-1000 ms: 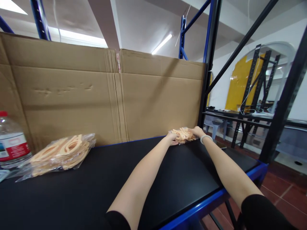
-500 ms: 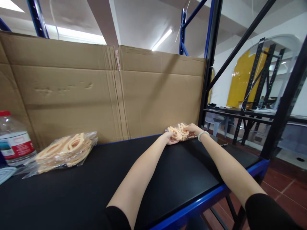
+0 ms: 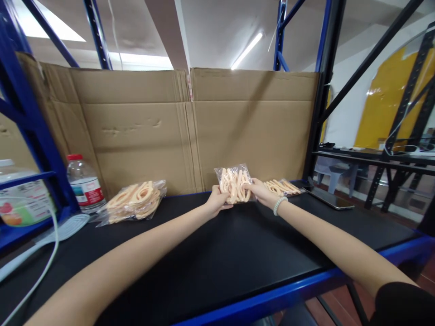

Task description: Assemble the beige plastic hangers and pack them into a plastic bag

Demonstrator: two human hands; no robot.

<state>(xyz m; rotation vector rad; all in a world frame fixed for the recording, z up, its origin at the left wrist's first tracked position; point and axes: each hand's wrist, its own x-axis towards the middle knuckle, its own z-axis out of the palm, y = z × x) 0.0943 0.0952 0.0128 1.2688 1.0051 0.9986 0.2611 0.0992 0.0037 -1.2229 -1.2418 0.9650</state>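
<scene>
Both my hands grip a clear plastic packet of peach-coloured looped pieces, held up over the black tabletop. My left hand is closed on its lower left corner. On its right side, my right hand pinches the edge, thumb in front. A similar packet lies flat on the table behind my right wrist. Further left rests a pile of bagged peach-coloured pieces, with open loop shapes showing through the plastic. What exactly the pieces are, I cannot tell.
A red-capped bottle, a pale fly swatter and a white cable are at the left. A larger white-capped jug stands beyond the blue frame. Cardboard walls the back. A dark phone or tablet lies right.
The packet has been lifted from the table's far right and brought left, upright between both hands. Another packet now shows at the right. The view has swung left.
</scene>
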